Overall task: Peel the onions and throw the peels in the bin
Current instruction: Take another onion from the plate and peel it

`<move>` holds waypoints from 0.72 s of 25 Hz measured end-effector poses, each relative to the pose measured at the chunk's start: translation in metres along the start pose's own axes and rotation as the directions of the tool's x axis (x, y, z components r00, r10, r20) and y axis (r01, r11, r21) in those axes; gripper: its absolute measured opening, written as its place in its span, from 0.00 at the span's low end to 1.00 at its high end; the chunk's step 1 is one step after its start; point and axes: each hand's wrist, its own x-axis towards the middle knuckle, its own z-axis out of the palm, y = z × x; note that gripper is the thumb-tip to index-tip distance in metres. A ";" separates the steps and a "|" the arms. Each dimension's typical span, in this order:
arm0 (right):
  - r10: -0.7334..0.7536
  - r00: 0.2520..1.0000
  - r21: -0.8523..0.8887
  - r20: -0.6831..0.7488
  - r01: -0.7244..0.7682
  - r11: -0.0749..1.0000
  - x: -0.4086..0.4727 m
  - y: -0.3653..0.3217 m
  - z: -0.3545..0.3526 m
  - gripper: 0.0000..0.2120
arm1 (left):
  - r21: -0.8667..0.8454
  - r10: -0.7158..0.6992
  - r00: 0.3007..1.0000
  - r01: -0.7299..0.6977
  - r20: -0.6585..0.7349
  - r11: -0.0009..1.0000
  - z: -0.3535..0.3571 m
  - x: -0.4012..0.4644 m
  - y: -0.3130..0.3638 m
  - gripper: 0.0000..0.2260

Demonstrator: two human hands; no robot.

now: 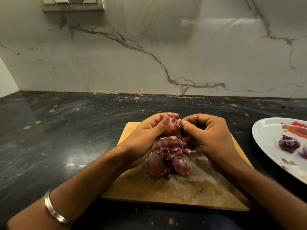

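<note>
gripping the onion [172, 126] in the left hand [149, 138] above the cutting board's [191, 193] far edge, right hand [207, 133] pinching skin just beside, tip pointing away.

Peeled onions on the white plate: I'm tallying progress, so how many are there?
2 show on the white plate: one peeled onion whole in view near its middle, a second cut off by the picture's right edge. More may lie out of frame.

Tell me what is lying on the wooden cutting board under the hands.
A heap of purple onion peels lies on the cutting board. Above it, the left hand and right hand cover the onion and some peels.
</note>
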 end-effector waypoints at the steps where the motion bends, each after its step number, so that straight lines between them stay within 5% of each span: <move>1: -0.002 1.000 0.010 0.016 0.002 1.000 0.000 -0.001 0.001 0.03 | 0.020 0.002 1.000 -0.002 0.000 1.000 0.000 0.000 0.000 0.17; 9: 0.097 0.995 0.108 0.019 -0.099 0.989 0.005 -0.001 -0.005 0.05 | -0.085 -0.011 1.000 0.010 -0.012 0.996 -0.002 0.000 0.004 0.19; 14: -0.024 0.999 -0.066 -0.036 0.022 0.998 0.000 -0.005 -0.009 0.07 | -0.093 -0.004 0.999 -0.001 -0.055 0.996 -0.006 0.004 0.003 0.18; 18: -0.100 0.986 -0.329 0.134 0.139 0.934 -0.005 -0.006 -0.009 0.08 | -0.117 0.026 0.995 -0.037 -0.094 0.992 -0.006 0.004 0.001 0.19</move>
